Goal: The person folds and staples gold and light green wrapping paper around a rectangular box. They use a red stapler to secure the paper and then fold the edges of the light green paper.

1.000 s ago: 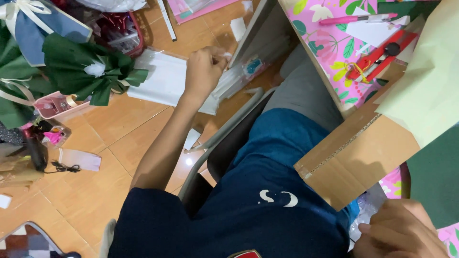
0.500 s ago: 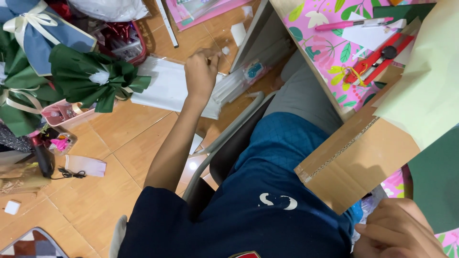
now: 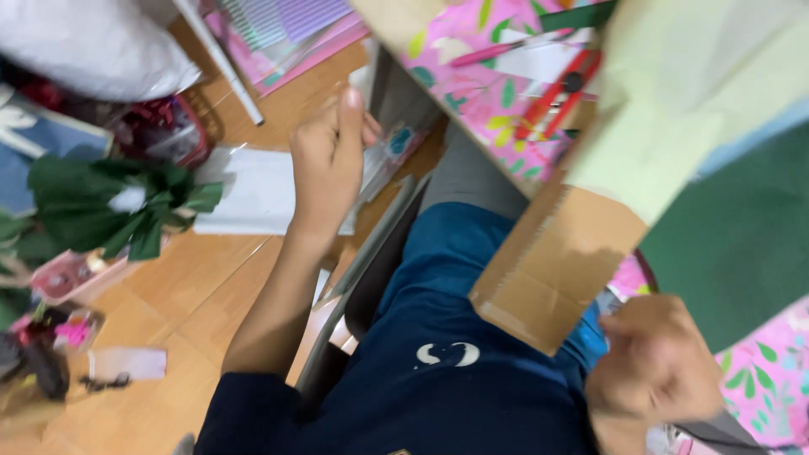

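Note:
My left hand (image 3: 327,160) reaches down to the floor beside the chair, fingers curled around the edge of a clear packet (image 3: 389,150) with a blue spot that leans against the table's side. A white sheet (image 3: 253,192) lies just left of that hand. My right hand (image 3: 656,371) sits at the lower right by my lap, fingers curled and blurred; what it holds is unclear. A brown cardboard piece (image 3: 548,270) hangs over my blue-clad legs (image 3: 455,253), just above that hand.
A table with a pink floral cover (image 3: 472,93) carries red scissors (image 3: 560,93), a pink pen and pale green paper (image 3: 699,93). On the tiled floor (image 3: 185,295) are a green wrapped bouquet (image 3: 118,206), a red basket (image 3: 164,131), a white bag (image 3: 76,42) and pink paper pads (image 3: 286,29).
The view has swung closer and blurred. My left hand stays at the packets by the table's side, its thumb now raised. My right hand stays at the lower right.

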